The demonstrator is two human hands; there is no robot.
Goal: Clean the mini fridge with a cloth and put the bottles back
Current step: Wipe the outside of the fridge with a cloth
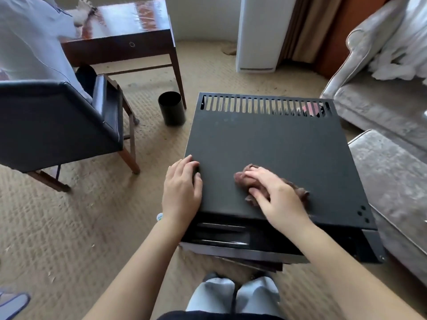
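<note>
A black mini fridge (265,139) stands on the carpet in front of me, seen from above, with a slotted vent along its far edge. My right hand (275,192) presses a crumpled brown cloth (298,192) flat against the near part of the fridge top, fingers fairly straight. My left hand (182,188) rests on the fridge's near left corner, its fingers bent over the left edge. The door side faces me and is mostly hidden below the top. No bottles are in view.
A black cylindrical bin (172,108) stands left of the fridge. A dark chair (69,125) with a person seated and a wooden desk (124,35) fill the left. A grey sofa (381,105) and footstool (392,181) crowd the right. My feet (235,294) are below the fridge.
</note>
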